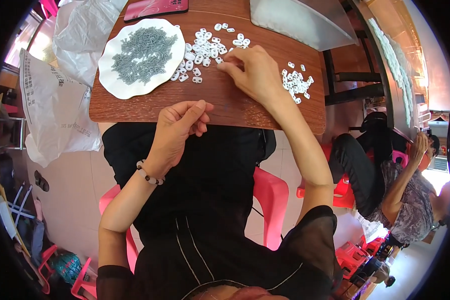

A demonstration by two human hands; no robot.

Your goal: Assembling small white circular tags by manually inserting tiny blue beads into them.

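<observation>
Right hand (252,72) fingertips pinching at heap of small white plastic loop pieces (205,50), mid brown wooden table (210,100); white scalloped plate (110,80) of grey metal bits (142,55) near left edge. Left hand (177,127) loosely curled at near edge, contents unclear.

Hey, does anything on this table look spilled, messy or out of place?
Nothing stands out. White clips lie loose in a pile by the right hand, a smaller pile sits to its right, and the grey pieces stay on the plate.
</observation>
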